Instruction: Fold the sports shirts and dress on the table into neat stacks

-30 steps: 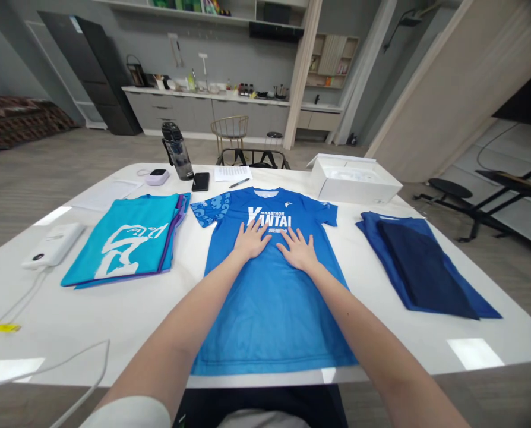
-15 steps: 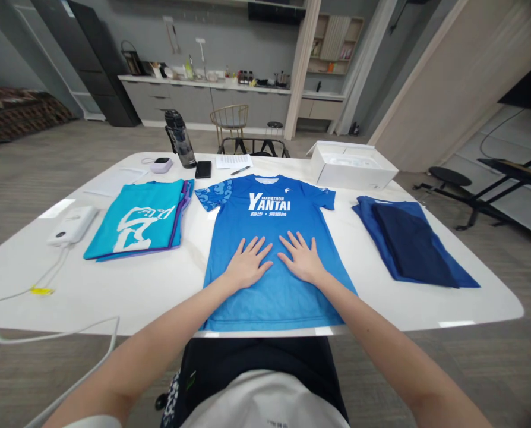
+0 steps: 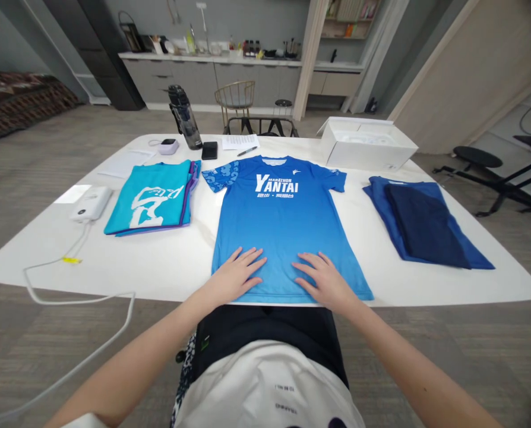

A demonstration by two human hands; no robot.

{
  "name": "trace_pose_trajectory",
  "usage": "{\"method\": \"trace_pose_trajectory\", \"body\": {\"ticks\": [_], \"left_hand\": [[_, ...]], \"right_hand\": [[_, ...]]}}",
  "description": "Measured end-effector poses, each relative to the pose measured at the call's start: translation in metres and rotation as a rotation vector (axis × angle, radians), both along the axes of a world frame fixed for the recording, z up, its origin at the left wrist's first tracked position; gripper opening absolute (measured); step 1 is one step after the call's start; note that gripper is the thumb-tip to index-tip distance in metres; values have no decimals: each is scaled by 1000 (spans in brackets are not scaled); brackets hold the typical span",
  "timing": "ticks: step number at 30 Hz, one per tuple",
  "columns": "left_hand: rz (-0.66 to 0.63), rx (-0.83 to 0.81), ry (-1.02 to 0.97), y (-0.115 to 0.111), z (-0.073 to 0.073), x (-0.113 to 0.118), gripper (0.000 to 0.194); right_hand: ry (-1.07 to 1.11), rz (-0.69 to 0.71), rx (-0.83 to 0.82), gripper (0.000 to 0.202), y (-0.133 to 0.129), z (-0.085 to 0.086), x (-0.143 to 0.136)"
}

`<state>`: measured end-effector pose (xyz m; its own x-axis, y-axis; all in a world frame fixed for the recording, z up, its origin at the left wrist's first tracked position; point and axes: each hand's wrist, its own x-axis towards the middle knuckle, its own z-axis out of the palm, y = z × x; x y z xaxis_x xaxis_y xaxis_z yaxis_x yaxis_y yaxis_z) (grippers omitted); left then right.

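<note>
A blue short-sleeved T-shirt (image 3: 278, 223) with white "Marathon Yantai" lettering lies spread face up on the white table (image 3: 430, 285), its collar away from me and its hem near the front edge. On the lower left of the shirt, my left hand (image 3: 236, 276) rests with fingers apart. My right hand (image 3: 325, 279) lies on the lower right part, fingers spread. Neither hand grips the cloth. A pile of folded turquoise and purple shirts (image 3: 152, 199) sits to the left. To the right are folded blue cloth (image 3: 464, 238) and a dark navy one (image 3: 419, 223) on top.
At the back stand a water bottle (image 3: 186, 119), a black wallet-like item (image 3: 209, 150), paper with a pen (image 3: 247, 151) and an open white box (image 3: 370, 148). A white device (image 3: 91, 203) with a cable (image 3: 82, 301) is at left.
Both hands have slid down the shirt toward its hem and moved slightly apart, still flat. The camera view has shifted, so the table sits higher in the picture.
</note>
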<state>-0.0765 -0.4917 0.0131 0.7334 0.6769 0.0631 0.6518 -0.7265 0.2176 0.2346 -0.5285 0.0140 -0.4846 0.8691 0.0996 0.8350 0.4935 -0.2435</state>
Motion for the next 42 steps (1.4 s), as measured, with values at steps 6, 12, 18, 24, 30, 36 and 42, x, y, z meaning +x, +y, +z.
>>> {"method": "trace_pose_trajectory", "body": {"ticks": [6,12,18,24,30,36,42], "left_hand": [[34,1,-65,-28,12,-52,32],[4,-36,-65,-42,15,-83,24],[85,31,-25,-50,13,-94,32],[229,185,65,-66,9,-78,29],[183,190,76,-72,6,-85,34],[121,182,26,-69,6,-92,34],[59,140,-26,-63,11,-95,25]], "right_hand": [[84,-82,58,24,-42,1,65],[96,-126,87,20,-68,-4,103],[71,-150,144,26,-72,-8,120],[63,-174,144,27,-76,-8,115],[-3,-168,115,32,-77,-5,120],[14,-200,116,30,-79,2,113],[65,-201,102,24,-81,6,117]]}}
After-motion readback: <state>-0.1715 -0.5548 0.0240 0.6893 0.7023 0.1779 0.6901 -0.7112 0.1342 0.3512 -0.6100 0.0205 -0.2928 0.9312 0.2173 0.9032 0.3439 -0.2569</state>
